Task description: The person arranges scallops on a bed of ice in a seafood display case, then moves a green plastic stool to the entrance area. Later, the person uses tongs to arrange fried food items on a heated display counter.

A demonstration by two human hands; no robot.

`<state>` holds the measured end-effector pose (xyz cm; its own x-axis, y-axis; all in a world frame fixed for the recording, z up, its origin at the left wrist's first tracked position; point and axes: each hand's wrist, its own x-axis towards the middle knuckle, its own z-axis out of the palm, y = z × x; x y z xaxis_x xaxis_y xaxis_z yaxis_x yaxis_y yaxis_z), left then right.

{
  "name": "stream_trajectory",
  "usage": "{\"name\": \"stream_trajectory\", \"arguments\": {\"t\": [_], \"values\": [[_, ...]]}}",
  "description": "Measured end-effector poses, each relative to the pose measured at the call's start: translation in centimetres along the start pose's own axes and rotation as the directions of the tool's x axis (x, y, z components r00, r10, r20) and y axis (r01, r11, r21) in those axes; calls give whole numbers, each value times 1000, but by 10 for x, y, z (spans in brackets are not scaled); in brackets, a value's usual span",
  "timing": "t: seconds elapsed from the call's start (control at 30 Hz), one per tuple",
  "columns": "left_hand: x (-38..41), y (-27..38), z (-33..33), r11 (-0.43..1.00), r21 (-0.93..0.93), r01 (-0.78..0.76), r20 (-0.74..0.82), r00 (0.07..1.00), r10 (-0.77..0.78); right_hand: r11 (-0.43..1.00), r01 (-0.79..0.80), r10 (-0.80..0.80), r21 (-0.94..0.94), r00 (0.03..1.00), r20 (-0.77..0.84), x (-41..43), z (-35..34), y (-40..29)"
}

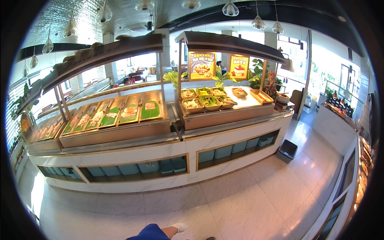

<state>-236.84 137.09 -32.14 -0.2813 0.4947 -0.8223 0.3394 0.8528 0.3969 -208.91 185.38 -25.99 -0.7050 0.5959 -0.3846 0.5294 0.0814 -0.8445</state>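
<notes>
Neither of my hands is in view. Before me stands a long buffet counter (192,143) with a white marbled front. On its left part, metal trays (136,120) hold sliced raw meat (129,112), some of it on green leaves (150,112). To the right, square bowls (192,110) of leafy greens (211,102) and other vegetables sit close together. One more bowl (239,93) stands apart on a brightly lit surface, near a rectangular tray (261,96). Dark handles (179,132) jut over the counter's edge between the two parts.
Blue-green bins (129,169) fill the shelves under the counter. A grey bin (287,151) stands on the tiled floor (228,192) at its right end. Another food counter (345,180) runs along the right. Two lit posters (202,66) and seated people are behind.
</notes>
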Motion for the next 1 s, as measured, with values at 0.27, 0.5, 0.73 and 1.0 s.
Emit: {"name": "stream_trajectory", "arguments": {"t": [0.27, 0.5, 0.73, 1.0], "values": [[73, 143, -122, 933, -158, 322, -356, 863, -358, 975, -80, 59, -208, 993, -105, 102, -93, 23], [149, 287, -285, 986, 27, 165, -347, 927, -146, 685, -339, 170, -645, 935, -311, 49, -144, 81], [296, 407, -374, 982, -114, -148, -370, 924, 97, 700, -560, 379, -442, 817, -434, 83, -157, 141], [420, 485, -403, 995, 23, -97, -206, 973, 99, 550, -524, 590, -650, 795, -142, 238, -274, 183]]}}
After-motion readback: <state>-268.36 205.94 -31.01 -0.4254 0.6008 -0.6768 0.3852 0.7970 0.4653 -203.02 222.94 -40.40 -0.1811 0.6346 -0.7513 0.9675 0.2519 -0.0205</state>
